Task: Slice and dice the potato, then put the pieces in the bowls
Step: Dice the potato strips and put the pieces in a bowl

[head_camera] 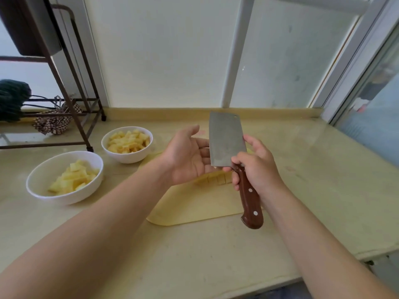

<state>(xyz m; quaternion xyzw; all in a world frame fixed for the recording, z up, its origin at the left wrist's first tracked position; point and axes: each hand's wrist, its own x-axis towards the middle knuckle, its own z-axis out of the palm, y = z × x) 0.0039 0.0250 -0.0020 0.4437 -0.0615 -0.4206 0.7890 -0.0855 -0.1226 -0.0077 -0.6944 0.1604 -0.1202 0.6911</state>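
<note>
- Head view looks down on a pale counter [302,169] where a yellow cutting board [190,206] lies under both hands.
- The right hand [257,167] is wrapped tightly round the wooden handle of the cleaver [226,139], thumb and forefinger up near the blade. The knife is lifted off the board with its tip pointing away, not in a cutting position.
- The left hand [187,156] is spread flat, palm up, fingers straight and passing behind the flat of the blade. It holds nothing. My guess is that it is there to wipe or catch bits clinging to the steel.
- The cut potato [216,180] rests on the board just below the hands, scored with parallel cuts and mostly hidden by them.
- The near bowl [64,197] and the far bowl [127,157] stand left of the board, within easy reach for transfers. Both hold diced pieces [73,178].
- Judging by the filled bowls, most of the job looks done, with the last portion on the board waiting to be moved.
</note>
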